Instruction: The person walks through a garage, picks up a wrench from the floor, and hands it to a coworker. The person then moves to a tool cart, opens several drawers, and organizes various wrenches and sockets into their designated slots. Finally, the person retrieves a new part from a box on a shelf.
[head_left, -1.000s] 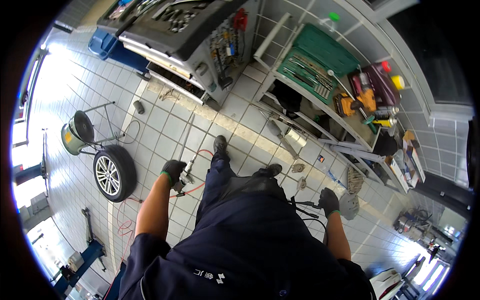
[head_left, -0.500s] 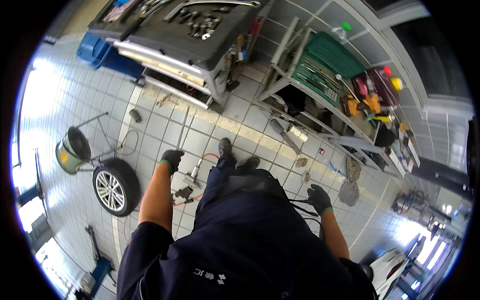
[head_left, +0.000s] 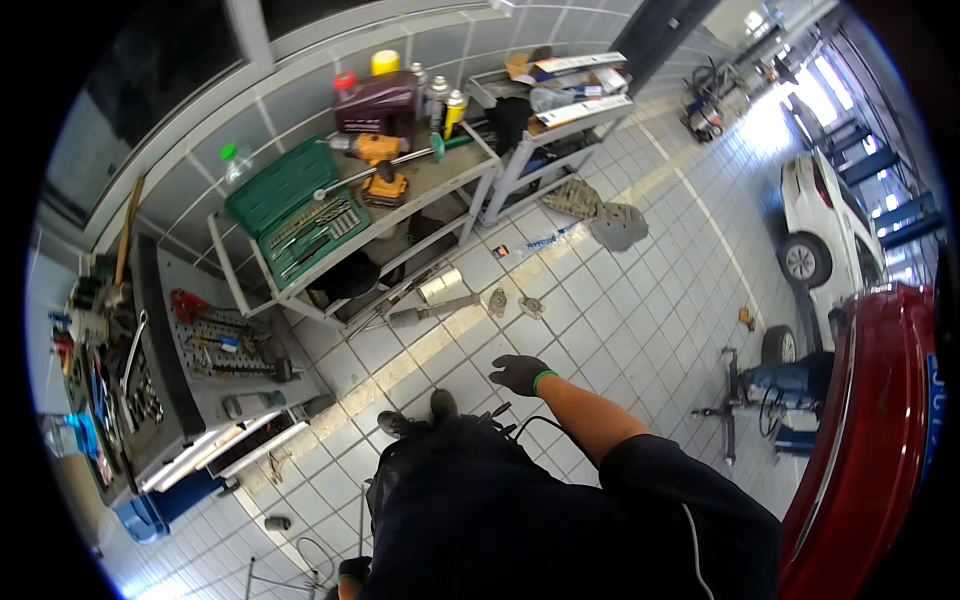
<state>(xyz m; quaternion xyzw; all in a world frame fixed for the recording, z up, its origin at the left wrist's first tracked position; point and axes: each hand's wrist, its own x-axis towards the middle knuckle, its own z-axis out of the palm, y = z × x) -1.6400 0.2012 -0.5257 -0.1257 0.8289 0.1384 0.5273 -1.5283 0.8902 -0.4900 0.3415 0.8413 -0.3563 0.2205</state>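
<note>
My left hand (head_left: 354, 570), in a dark glove with a green cuff, is at the lower edge, partly cut off beside my body. It is closed round a long thin metal rod (head_left: 362, 515) that stretches forward over the floor. My right hand (head_left: 519, 375), gloved alike, is out ahead of my right hip. Its fingers are stretched and apart, with nothing in them. Near it, by my waist, a black cable (head_left: 530, 422) loops out. Beyond the hand, two small metal parts, one a flange (head_left: 533, 307), lie on the tiles.
A metal cart (head_left: 480, 165) ahead carries an open green socket set (head_left: 310, 225), an orange cordless drill (head_left: 383, 165) and bottles. A tool cabinet (head_left: 185, 400) stands left. Exhaust pieces (head_left: 435, 310) lie on the floor. A red car (head_left: 865, 420) is at right, a white car (head_left: 840, 220) behind.
My view has turned right, bringing the red car in and putting the tire out of sight. The left hand now sits at the lower edge with the rod; my right hand has come away from the black cable.
</note>
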